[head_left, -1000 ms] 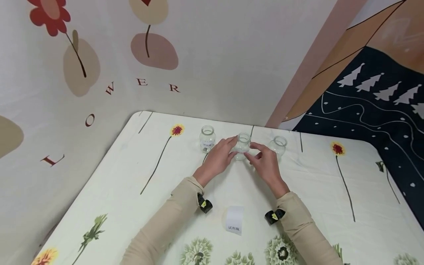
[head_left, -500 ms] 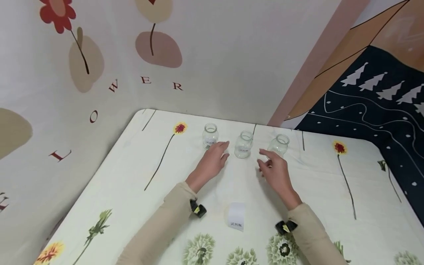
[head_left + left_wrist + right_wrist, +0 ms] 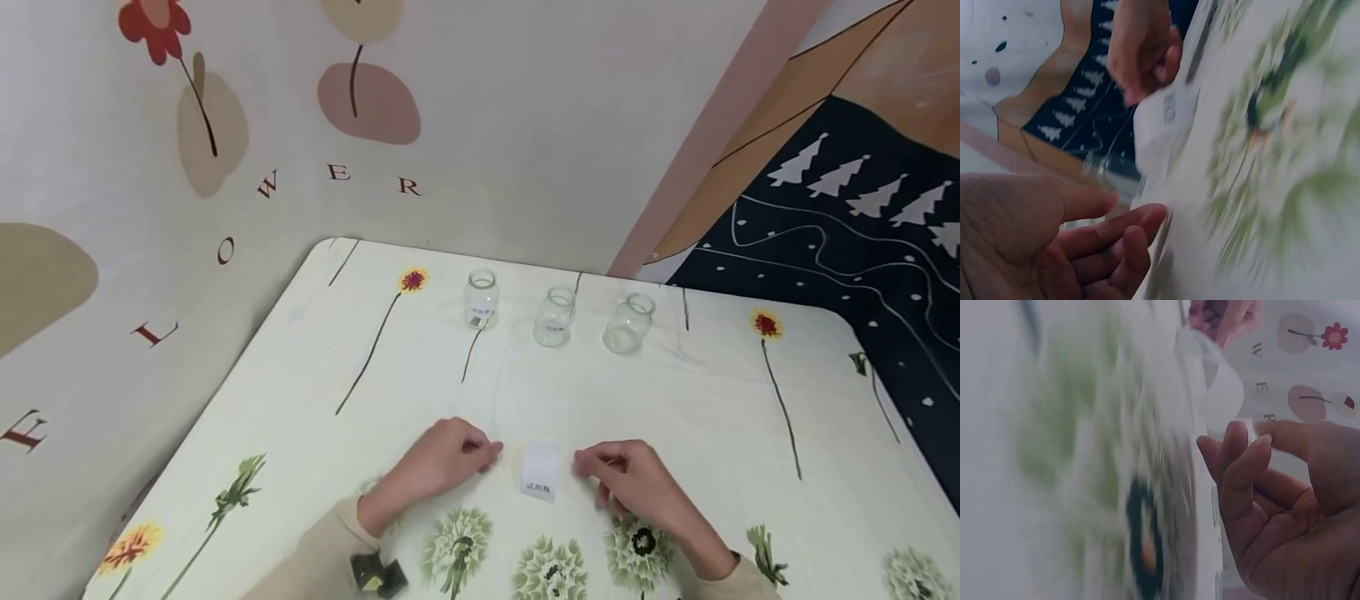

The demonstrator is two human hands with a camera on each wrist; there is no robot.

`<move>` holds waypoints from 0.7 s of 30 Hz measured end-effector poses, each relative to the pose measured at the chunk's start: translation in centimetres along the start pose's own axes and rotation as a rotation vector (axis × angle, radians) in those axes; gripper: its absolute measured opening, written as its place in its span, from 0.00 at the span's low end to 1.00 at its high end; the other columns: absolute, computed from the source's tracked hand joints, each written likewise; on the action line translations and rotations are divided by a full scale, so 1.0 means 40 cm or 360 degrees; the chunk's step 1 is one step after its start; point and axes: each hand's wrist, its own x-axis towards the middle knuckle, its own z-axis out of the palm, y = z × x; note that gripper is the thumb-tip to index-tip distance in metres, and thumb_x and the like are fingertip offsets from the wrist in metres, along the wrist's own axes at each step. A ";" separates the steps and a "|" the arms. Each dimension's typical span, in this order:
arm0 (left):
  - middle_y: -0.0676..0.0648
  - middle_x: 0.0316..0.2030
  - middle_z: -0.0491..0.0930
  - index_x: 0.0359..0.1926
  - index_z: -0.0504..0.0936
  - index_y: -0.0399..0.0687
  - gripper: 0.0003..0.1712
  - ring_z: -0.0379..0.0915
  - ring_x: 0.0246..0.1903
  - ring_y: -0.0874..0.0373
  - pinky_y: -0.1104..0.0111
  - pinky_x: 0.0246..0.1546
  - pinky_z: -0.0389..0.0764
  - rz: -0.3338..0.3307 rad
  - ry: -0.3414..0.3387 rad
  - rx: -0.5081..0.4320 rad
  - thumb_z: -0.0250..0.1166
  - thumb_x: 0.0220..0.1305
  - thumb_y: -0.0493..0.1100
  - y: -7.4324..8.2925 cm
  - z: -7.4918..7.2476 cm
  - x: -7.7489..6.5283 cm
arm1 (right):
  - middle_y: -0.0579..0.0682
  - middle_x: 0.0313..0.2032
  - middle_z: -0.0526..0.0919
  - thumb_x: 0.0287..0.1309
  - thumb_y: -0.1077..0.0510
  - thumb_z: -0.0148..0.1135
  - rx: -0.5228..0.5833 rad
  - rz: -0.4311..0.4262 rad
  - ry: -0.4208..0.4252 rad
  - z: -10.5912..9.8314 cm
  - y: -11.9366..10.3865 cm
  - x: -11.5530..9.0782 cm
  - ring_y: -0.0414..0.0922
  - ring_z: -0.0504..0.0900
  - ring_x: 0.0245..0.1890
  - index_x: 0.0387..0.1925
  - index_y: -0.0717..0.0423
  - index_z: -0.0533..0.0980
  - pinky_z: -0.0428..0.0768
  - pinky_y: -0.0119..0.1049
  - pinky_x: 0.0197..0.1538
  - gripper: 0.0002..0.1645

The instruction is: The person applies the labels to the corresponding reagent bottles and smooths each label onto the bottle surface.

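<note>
A small white label strip (image 3: 539, 471) with dark printing stands curled up from the table near me. To its left is my left hand (image 3: 442, 462), fingers loosely bent and holding nothing; in the left wrist view its thumb and fingers (image 3: 1147, 219) are apart. On the strip's other side my right hand (image 3: 633, 483) hovers with bent, empty fingers, apart from the paper. Farther back three clear glass jars stand in a row. Printed labels show on the left jar (image 3: 481, 298) and the middle jar (image 3: 554, 317); the right jar (image 3: 628, 323) looks plain.
A white flower-print cloth (image 3: 712, 400) covers the table. Behind it rises a pale wall hanging (image 3: 517, 167) with printed letters and flowers. A dark printed hanging (image 3: 825, 233) borders the right side.
Both hands have let go of the middle jar and come back toward me, to either side of the label strip. The middle jar stands free with its label toward me.
</note>
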 end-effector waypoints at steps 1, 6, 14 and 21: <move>0.57 0.23 0.83 0.27 0.89 0.50 0.19 0.67 0.18 0.63 0.69 0.25 0.71 0.0009 -0.0043 -0.0039 0.63 0.75 0.50 0.005 0.012 -0.005 | 0.55 0.18 0.82 0.72 0.49 0.64 0.0027 0.0002 -0.0020 0.011 -0.003 0.001 0.41 0.71 0.10 0.46 0.61 0.87 0.68 0.31 0.14 0.19; 0.56 0.24 0.84 0.28 0.90 0.50 0.18 0.62 0.15 0.64 0.71 0.19 0.65 0.0056 -0.0060 -0.0122 0.64 0.74 0.50 0.026 0.063 -0.004 | 0.54 0.19 0.82 0.72 0.51 0.64 0.0115 -0.0061 -0.0017 0.060 -0.016 0.015 0.40 0.70 0.11 0.48 0.65 0.86 0.69 0.33 0.15 0.19; 0.56 0.26 0.84 0.34 0.90 0.46 0.09 0.73 0.21 0.64 0.71 0.23 0.75 0.0225 0.0124 -0.0143 0.67 0.71 0.42 0.096 0.036 0.041 | 0.53 0.20 0.81 0.71 0.61 0.63 0.0081 -0.0259 0.0142 0.022 -0.101 0.030 0.38 0.71 0.14 0.47 0.70 0.84 0.68 0.29 0.18 0.14; 0.54 0.27 0.84 0.35 0.89 0.48 0.08 0.74 0.26 0.60 0.69 0.28 0.75 0.0402 0.0345 -0.0279 0.67 0.72 0.44 0.244 -0.054 0.059 | 0.53 0.21 0.80 0.71 0.59 0.64 0.0149 -0.0439 0.0410 -0.053 -0.245 -0.011 0.45 0.76 0.18 0.43 0.69 0.83 0.73 0.34 0.21 0.13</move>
